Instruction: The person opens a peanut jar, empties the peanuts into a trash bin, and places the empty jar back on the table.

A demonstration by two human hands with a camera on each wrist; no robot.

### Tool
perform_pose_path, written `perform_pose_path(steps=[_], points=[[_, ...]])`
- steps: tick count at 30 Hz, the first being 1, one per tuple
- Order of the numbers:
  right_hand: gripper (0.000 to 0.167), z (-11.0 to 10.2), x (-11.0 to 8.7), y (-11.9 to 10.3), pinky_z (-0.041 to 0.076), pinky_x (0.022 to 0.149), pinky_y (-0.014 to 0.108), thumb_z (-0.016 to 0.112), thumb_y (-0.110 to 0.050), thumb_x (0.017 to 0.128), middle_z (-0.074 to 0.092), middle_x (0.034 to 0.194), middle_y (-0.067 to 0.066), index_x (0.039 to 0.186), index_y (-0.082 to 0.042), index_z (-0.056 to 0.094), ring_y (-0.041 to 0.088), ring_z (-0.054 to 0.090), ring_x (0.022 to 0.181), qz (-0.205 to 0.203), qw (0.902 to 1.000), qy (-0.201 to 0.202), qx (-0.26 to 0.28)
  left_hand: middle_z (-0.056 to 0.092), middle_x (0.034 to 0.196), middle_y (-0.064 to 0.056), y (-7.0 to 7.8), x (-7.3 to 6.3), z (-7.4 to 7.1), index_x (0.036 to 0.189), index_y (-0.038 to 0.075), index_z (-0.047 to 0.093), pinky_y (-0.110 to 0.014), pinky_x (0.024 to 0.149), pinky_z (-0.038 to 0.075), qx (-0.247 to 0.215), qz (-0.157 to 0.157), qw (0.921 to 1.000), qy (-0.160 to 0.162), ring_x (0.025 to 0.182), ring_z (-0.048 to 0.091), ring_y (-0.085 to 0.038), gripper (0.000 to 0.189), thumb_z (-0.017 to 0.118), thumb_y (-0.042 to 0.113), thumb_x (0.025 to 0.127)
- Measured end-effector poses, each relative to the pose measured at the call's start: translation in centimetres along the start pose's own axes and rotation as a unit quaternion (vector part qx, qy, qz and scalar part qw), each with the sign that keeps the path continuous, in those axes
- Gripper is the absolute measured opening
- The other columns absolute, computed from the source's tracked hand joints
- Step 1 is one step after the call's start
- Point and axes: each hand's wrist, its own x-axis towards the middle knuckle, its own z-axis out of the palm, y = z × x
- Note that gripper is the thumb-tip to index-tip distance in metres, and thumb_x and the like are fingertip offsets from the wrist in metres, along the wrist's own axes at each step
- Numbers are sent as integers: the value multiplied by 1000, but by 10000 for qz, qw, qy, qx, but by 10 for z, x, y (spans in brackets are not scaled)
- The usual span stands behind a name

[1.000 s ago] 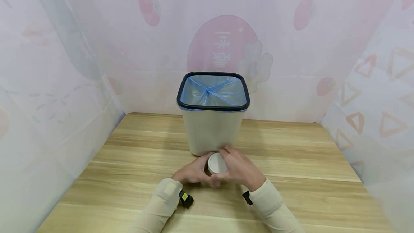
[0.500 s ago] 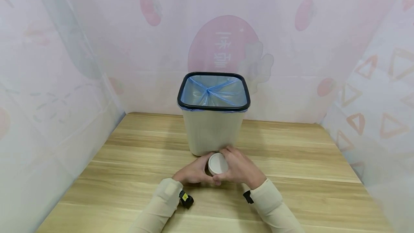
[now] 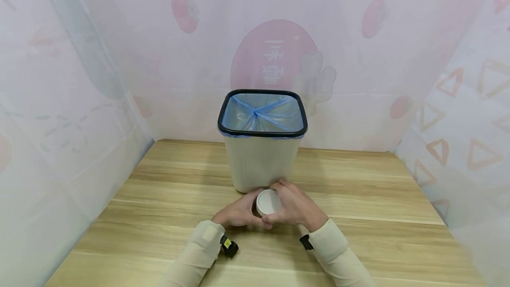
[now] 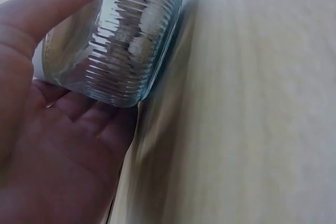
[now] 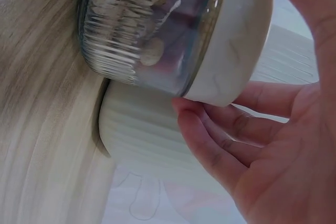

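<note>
A ribbed glass jar (image 4: 126, 40) stands upright on the wooden table, just in front of a bin. Its white round lid (image 3: 268, 201) faces up in the head view. Beige and brown lumps lie inside the glass in both wrist views; what they are I cannot tell. My left hand (image 3: 239, 211) curls round the jar, with the thumb on the near side and fingers behind. My right hand (image 3: 296, 205) grips the lid from the right, its fingertips on the lid's side in the right wrist view. The two thumbs meet in front of the jar.
Directly behind the jar stands a beige bin (image 3: 260, 160) with a black rim and a clear blue liner. The wooden table (image 3: 378, 216) spreads to both sides. Printed cloth walls (image 3: 159, 65) enclose it at the back, left and right.
</note>
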Motion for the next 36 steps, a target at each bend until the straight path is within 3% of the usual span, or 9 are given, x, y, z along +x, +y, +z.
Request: perform_pose_path(steps=[9,23,36], points=[[76,-7,-1,-5,57,79,29,91,-52,69,70,115,8,123,-3,70,18,65,97,-86,9999,-58,53,61,141,6,4,-1,0,151,31,46,-30,111,48,-324,-40,9993,-158,127,60,-13,87,94,22,80],[75,-20,-5,-16,57,81,27,92,-51,69,69,113,3,125,-5,71,16,65,97,-393,9989,41,248,65,135,-2,9,-1,1,148,21,49,-32,108,52,-608,363,9972,-247,120,64,-16,85,94,14,76],[80,-31,-9,-22,56,82,26,92,-54,71,67,111,0,131,-6,70,13,63,97,-260,9971,332,637,64,138,-5,25,-6,1,149,16,50,-30,108,51,-715,479,9962,143,122,64,-16,83,92,17,77]])
